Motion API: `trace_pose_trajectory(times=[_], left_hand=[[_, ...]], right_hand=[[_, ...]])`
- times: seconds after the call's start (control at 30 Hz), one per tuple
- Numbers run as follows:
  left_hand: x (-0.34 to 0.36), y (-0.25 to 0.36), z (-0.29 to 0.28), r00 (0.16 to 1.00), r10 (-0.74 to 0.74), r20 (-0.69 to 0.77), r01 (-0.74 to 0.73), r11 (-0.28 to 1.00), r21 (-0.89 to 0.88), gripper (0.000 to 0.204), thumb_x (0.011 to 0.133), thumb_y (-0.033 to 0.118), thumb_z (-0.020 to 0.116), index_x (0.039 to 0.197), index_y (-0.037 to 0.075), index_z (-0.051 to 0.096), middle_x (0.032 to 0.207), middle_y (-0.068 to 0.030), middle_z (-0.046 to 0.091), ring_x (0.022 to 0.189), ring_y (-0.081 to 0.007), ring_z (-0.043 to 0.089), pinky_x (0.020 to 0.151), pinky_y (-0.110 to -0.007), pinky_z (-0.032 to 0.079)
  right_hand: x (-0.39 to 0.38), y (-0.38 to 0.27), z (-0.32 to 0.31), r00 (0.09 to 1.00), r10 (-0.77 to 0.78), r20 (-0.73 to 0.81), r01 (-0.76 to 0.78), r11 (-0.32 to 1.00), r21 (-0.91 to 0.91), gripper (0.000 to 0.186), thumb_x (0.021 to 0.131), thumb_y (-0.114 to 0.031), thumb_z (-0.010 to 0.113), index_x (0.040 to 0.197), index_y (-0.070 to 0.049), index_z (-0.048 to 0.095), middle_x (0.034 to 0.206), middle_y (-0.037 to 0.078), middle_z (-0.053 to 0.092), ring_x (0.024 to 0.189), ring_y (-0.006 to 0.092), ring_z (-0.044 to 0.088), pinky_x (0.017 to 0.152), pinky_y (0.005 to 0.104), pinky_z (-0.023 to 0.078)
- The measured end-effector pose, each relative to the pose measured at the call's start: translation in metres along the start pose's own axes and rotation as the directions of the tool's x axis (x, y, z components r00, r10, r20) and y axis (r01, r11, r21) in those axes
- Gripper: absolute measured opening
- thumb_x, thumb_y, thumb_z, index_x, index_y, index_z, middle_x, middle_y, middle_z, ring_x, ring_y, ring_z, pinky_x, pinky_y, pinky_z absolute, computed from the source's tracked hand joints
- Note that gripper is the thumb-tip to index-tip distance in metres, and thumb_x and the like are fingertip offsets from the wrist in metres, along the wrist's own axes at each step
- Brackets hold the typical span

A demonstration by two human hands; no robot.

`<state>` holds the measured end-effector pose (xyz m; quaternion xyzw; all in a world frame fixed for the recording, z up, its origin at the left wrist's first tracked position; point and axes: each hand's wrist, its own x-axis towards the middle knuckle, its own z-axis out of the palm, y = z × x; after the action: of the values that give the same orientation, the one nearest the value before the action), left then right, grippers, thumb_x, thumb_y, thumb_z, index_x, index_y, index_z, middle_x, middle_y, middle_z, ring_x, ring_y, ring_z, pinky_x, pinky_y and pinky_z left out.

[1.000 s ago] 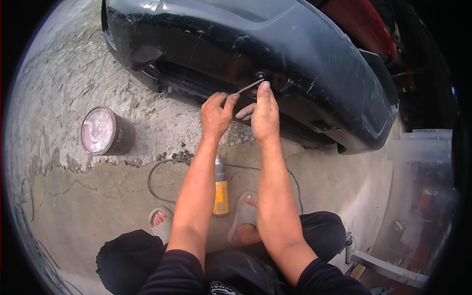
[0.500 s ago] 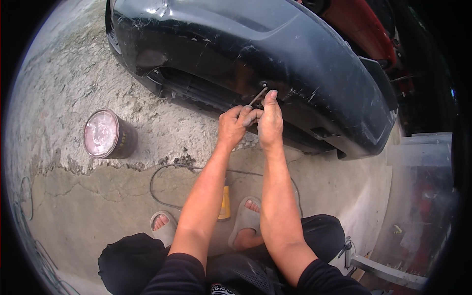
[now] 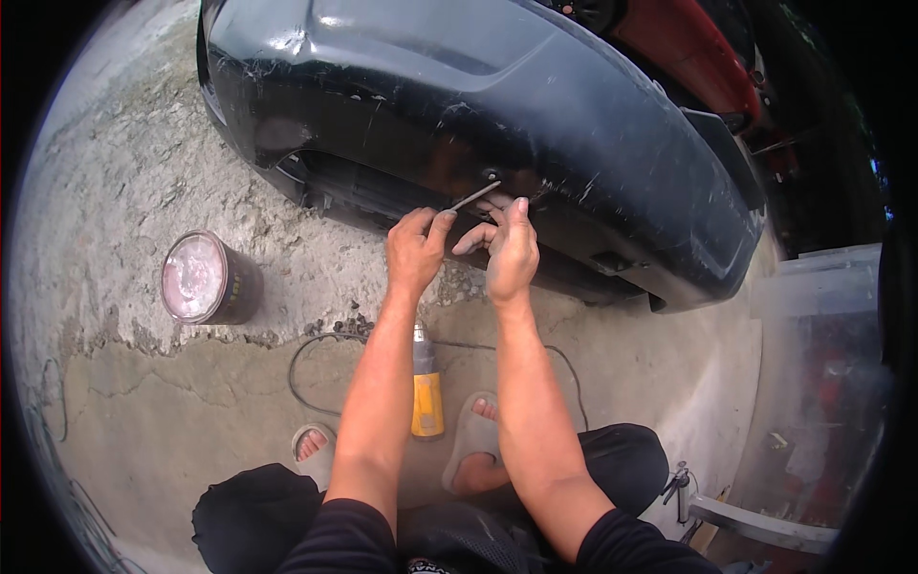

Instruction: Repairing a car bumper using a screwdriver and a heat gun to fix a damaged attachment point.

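Note:
A scratched black car bumper lies across the ground in front of me. My left hand is closed on a thin metal rod, pinched between thumb and fingers. The rod slants up to the right, and its far tip is beside a small pale spot on the bumper's face; whether they touch I cannot tell. My right hand is just right of the rod, close to the bumper, with its thumb up and fingers apart. It appears to hold nothing.
A yellow and grey heat gun rests on the concrete between my feet, with a dark cable looping around. To the left stands a bucket with a pinkish-white top. A red car is behind the bumper; a plastic-covered object stands at right.
My left hand has shifted left and slightly down with the rod. My right hand has come away from the left one, its fingers now spread. More of the heat gun shows.

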<state>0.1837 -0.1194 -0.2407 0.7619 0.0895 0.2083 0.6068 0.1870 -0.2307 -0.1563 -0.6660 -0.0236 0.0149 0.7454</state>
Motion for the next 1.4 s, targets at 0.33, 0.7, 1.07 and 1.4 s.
trace_pose_trajectory(times=[0.33,0.7,1.07,1.4], left_hand=[[-0.011,0.0,0.016,0.992,-0.118,0.051,0.124,0.982,-0.141,0.039,0.095,0.033,0.063,0.078,-0.002,0.061,0.071,-0.0183,0.059,0.064,-0.0302,0.056,0.061,-0.039,0.044],[-0.014,0.001,0.022,0.976,-0.172,0.134,0.199,0.955,-0.22,0.042,0.099,0.039,0.059,0.085,0.0,0.066,0.071,-0.0123,0.062,0.067,-0.0142,0.052,0.063,-0.034,0.046],[-0.01,0.006,0.019,0.973,-0.185,0.138,0.21,0.957,-0.199,0.044,0.095,0.042,0.061,0.081,0.001,0.065,0.074,-0.0189,0.063,0.069,-0.0367,0.061,0.064,-0.042,0.048],[-0.013,0.0,0.026,0.988,-0.113,0.107,0.134,0.968,-0.21,0.041,0.099,0.037,0.056,0.086,0.0,0.066,0.072,-0.0166,0.062,0.064,-0.0232,0.055,0.063,-0.037,0.047]], right_hand=[[0.0,0.006,0.009,0.995,-0.047,-0.093,0.051,0.997,0.051,0.083,0.103,-0.062,0.025,0.116,0.014,0.054,0.091,0.02,0.067,0.062,0.0214,0.068,0.056,0.0258,0.053],[0.003,0.003,0.016,0.983,-0.029,-0.183,0.039,0.998,0.052,0.071,0.105,-0.058,0.029,0.108,0.009,0.055,0.095,0.015,0.064,0.053,0.0156,0.054,0.051,0.0243,0.042],[0.004,0.008,0.018,0.982,-0.029,-0.187,0.061,0.984,0.167,0.073,0.102,-0.063,0.035,0.109,0.007,0.052,0.087,0.011,0.058,0.052,0.015,0.05,0.052,0.026,0.042],[0.003,0.005,0.01,0.995,0.018,-0.1,0.001,0.983,0.185,0.073,0.102,-0.062,0.036,0.117,0.008,0.05,0.103,0.014,0.056,0.06,0.0157,0.052,0.058,0.0269,0.043]])
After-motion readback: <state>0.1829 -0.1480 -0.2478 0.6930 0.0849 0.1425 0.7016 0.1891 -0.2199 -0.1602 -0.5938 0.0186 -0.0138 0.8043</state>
